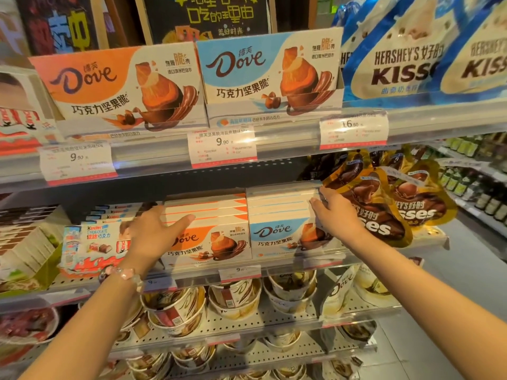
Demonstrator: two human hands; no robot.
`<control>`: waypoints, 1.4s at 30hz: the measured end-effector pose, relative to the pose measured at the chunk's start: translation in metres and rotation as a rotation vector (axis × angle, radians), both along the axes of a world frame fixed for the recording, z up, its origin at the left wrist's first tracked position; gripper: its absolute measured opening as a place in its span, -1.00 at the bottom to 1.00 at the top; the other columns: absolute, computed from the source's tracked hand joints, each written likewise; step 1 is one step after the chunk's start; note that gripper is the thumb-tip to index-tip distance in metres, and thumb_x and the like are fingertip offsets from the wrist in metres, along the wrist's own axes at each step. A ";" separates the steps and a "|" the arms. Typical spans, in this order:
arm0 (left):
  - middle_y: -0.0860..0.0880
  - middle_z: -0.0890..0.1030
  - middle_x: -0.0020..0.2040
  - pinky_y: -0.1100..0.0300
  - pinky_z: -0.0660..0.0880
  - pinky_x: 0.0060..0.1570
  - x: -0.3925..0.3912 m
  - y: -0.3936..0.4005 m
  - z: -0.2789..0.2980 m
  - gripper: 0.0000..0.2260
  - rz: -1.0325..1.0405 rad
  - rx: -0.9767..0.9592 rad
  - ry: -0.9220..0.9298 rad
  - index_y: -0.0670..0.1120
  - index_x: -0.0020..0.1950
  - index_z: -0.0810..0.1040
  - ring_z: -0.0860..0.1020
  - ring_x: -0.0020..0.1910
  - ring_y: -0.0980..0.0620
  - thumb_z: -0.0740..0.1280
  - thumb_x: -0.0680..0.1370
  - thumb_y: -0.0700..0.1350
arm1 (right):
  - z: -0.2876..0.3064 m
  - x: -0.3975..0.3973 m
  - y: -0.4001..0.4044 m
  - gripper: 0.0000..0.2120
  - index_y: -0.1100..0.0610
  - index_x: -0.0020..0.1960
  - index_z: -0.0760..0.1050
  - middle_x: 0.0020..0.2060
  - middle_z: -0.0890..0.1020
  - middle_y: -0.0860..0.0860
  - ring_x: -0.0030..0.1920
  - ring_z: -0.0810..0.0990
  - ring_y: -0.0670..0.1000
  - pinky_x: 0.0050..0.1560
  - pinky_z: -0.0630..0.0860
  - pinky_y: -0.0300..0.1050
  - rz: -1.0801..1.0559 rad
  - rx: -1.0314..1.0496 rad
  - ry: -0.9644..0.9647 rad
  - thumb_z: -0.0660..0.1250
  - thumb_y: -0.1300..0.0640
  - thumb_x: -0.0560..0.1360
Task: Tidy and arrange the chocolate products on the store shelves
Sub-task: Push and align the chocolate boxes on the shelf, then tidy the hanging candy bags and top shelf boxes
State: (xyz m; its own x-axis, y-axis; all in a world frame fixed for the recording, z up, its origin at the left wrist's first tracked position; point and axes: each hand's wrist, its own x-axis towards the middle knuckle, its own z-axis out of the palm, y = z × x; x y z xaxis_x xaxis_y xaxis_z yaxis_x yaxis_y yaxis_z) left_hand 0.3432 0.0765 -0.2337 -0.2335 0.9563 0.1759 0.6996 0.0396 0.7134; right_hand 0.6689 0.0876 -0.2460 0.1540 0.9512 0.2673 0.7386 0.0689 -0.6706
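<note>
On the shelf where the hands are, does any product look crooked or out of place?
Yes. The gold Hershey's Kisses bags lean left against the blue Dove stack, beside the right hand. The orange Dove stack under the left hand looks straight.

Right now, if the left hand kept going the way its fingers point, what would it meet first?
The left hand already touches the orange Dove box stack. Going on up and right, it would slide over that stack's top and probably meet the blue Dove box stack beside it; depth is unclear.

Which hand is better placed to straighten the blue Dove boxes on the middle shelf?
Right. The right hand already rests against the blue Dove boxes, while the left hand sits on the orange Dove boxes.
</note>
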 end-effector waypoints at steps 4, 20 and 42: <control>0.02 0.58 -0.13 0.30 0.43 -0.38 0.001 0.005 0.005 -0.67 -0.025 -0.007 0.064 -0.03 0.13 0.46 0.57 -0.20 0.09 0.37 0.47 0.11 | 0.004 0.000 0.003 -0.78 0.29 0.01 0.42 -0.12 0.50 0.18 -0.03 0.52 0.23 -0.21 0.29 -0.07 0.003 0.037 -0.122 0.13 0.13 0.60; 0.13 0.61 -0.12 0.47 0.43 -0.18 0.153 0.001 0.045 -0.91 -0.549 0.234 0.069 0.02 -0.08 0.59 0.56 -0.12 0.29 0.43 0.45 -0.12 | 0.018 0.074 -0.064 -0.89 0.25 -0.13 0.52 -0.19 0.56 0.09 -0.12 0.50 0.04 -0.12 0.38 -0.08 0.000 0.846 -0.196 0.25 0.22 0.46; 0.26 0.46 -0.11 0.45 0.39 -0.30 0.323 0.067 0.034 -0.81 -0.622 -0.119 0.171 0.19 -0.19 0.58 0.48 -0.17 0.29 0.53 0.28 0.14 | 0.017 0.242 0.026 -0.82 0.18 -0.03 0.61 -0.12 0.67 0.06 -0.10 0.63 0.00 -0.08 0.57 -0.14 0.225 -0.122 0.142 0.45 0.12 0.42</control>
